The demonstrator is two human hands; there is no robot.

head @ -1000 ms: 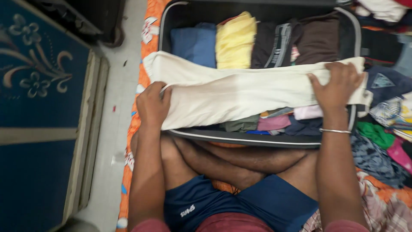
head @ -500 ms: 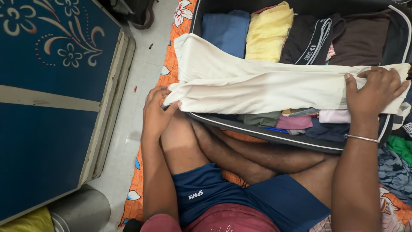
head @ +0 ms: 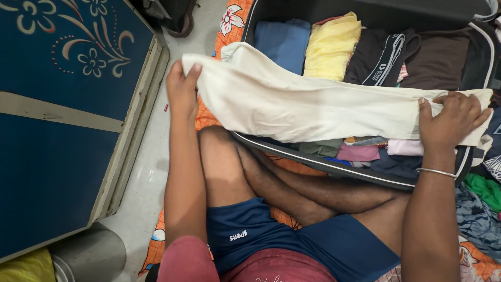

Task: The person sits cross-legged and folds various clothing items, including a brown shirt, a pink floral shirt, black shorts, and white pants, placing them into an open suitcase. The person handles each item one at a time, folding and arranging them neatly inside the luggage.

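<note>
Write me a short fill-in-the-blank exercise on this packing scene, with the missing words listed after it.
1. Both hands hold a long ____ cloth garment stretched over the open black suitcase.
2. The left hand grips the garment's end outside the suitcase, above the ____ floral mat.
3. The right hand wears a thin metal ____ on its wrist.
4. Between the folded blue cloth and the dark clothes lies a folded ____ cloth.

Missing words: cream; orange; bangle; yellow

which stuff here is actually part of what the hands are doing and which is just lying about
In hand:
left hand
right hand
cream garment
open suitcase

Lying about:
blue cabinet
grey metal pot
loose clothes pile
</note>
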